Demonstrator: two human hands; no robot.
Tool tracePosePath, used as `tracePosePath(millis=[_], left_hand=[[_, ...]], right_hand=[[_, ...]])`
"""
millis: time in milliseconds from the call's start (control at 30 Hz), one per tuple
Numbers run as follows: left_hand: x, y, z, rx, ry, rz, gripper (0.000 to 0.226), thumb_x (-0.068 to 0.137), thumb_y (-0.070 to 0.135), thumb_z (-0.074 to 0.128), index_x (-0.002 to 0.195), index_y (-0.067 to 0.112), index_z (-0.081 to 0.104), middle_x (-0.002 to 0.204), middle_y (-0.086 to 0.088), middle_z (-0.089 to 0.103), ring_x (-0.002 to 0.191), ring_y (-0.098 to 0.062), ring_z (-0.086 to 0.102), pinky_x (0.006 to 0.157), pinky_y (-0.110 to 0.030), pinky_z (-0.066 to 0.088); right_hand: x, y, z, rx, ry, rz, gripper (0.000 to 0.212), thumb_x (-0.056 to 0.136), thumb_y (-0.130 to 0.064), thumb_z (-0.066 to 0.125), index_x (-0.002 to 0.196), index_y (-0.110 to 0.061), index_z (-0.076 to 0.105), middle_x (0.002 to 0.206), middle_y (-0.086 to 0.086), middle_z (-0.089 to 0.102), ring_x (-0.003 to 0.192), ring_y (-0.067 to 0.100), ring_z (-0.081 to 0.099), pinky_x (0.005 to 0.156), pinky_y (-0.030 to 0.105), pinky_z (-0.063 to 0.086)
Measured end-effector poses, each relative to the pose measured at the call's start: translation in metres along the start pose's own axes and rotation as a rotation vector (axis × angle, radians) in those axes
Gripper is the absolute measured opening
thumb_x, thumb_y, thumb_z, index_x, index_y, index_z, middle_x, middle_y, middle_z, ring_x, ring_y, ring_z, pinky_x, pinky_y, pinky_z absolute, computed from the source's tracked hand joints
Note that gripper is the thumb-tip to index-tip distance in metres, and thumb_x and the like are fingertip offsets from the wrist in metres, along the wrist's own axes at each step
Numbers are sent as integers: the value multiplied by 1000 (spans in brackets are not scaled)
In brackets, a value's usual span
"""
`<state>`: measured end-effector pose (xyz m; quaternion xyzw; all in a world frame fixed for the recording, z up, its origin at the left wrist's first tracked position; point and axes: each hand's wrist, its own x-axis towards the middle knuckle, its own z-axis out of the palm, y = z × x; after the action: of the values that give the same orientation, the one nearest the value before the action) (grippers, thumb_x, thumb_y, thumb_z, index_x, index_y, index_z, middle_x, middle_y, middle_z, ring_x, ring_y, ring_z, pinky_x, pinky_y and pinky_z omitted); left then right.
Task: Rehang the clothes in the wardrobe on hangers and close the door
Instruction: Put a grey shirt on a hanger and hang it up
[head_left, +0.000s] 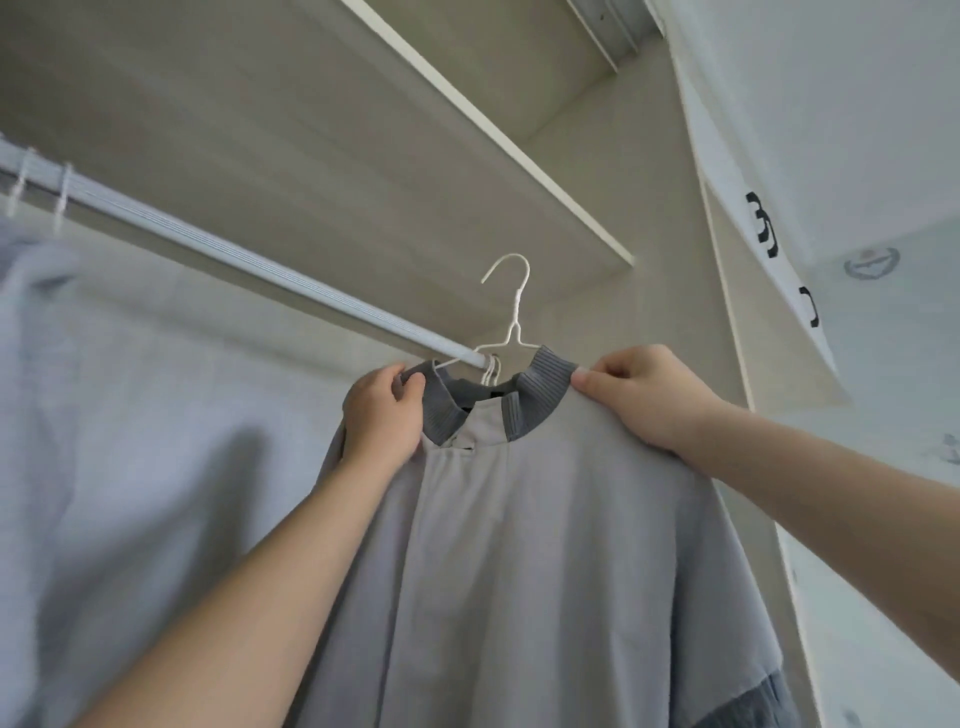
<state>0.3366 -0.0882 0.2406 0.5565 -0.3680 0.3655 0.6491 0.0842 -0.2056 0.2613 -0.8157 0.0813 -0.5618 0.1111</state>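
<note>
Both hands are up at the collar of the grey jacket (519, 545). The left hand (382, 415) is pinched shut on the left side of the collar, the right hand (641, 397) pinched on the right. The white hanger (511, 312) sits inside the neck, its hook rising free above the rail (234, 254), open side facing left. The rail's right end lies just behind the collar, nearer the left hand. I'd judge the hook must lift and drop over it.

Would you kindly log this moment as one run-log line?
stage: hanging | left hand, right hand: gripping light grey jacket by dark ribbed collar | white wire hanger: inside jacket, hook off rail | white wardrobe rail
</note>
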Motion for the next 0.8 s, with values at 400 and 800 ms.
tracePosePath(millis=[400,800], left_hand=[[38,-72,-22,37,-108,-77,117,56,86,58,147,16,35,153,-3,32,146,-21,25,116,-35,25],[76,-142,-23,79,-143,-89,122,53,86,57,145,10,34,152,-12,31,145,-26,27,116,-48,29]], right_hand=[[64,-44,130,177,-44,54,35,91,-34,67,80,-1,69,69,8,63,56,18,53,48,22,40],[92,-71,193,77,-125,110,30,90,-31,66,75,-5,63,73,18,57,59,22,44,61,30,45]])
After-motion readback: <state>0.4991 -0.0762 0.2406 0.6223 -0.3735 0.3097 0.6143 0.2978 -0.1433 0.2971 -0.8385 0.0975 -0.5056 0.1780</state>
